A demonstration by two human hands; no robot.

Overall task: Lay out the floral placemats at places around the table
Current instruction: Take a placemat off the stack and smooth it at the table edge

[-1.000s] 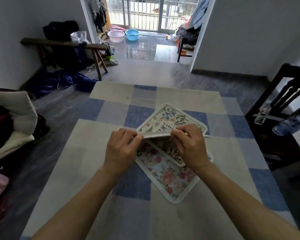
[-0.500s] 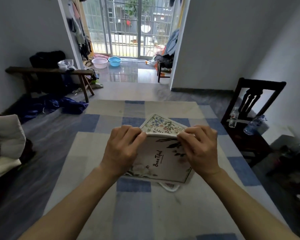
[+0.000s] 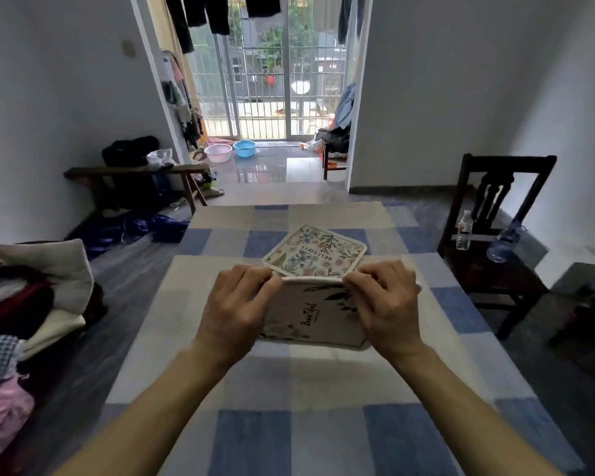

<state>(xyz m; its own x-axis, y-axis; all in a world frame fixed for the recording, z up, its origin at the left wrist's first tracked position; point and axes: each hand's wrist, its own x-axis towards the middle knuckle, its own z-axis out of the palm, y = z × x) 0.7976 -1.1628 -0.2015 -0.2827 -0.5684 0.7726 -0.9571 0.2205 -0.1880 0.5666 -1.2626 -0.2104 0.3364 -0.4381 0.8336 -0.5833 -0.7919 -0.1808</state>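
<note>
A cream placemat with dark leaves and the word "Beautiful" is lifted by its far edge above the blue-and-beige checked table. My left hand pinches its far left corner and my right hand pinches its far right corner. Just beyond it, a second floral placemat with blue and pink flowers lies flat on the table, turned cornerwise. Whatever lies under the held mat is hidden.
A dark wooden chair stands at the table's right side with two plastic bottles on its seat. A pile of folded clothes sits at the left. A wooden bench stands by the far left wall.
The cream placemat has been lifted off the stack by both hands and tipped up, covering the pink rose mat seen earlier. My view has tilted up toward the doorway.
</note>
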